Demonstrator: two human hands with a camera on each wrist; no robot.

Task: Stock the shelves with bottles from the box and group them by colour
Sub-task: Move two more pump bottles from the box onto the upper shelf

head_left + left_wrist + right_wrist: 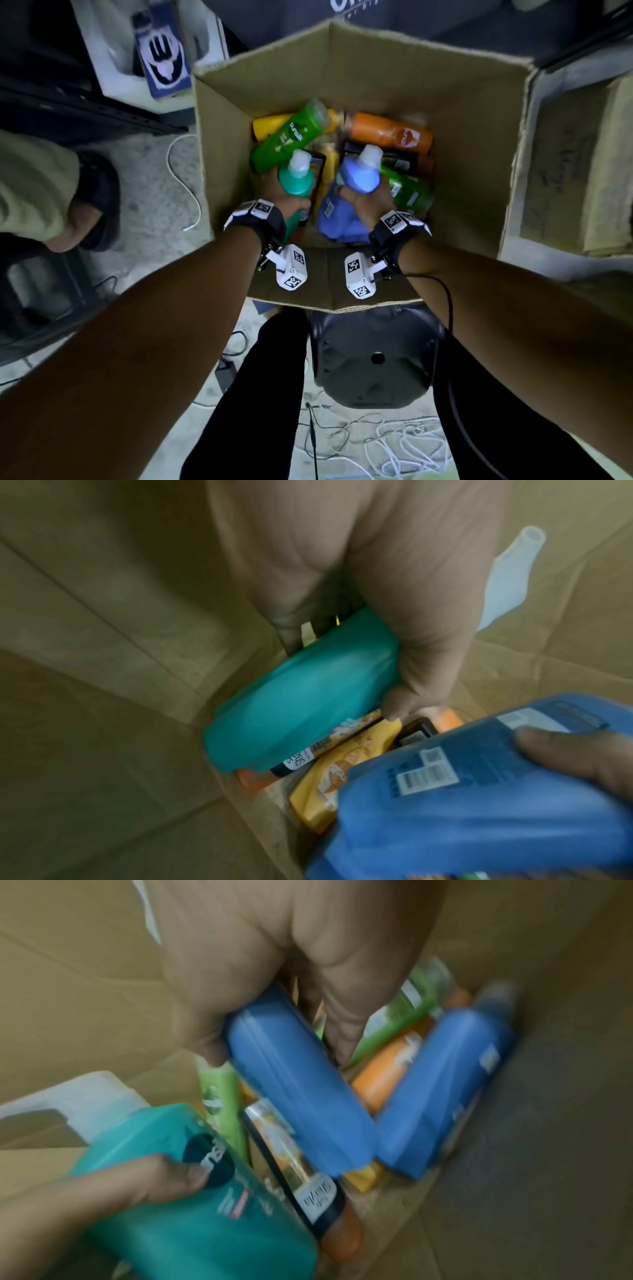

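Inside an open cardboard box on a concrete floor strewn with white cables, the left hand wraps its fingers around a teal bottle. At three o'clock of it, the right hand grips a blue bottle. Green, orange and yellow bottles lie at twelve o'clock.
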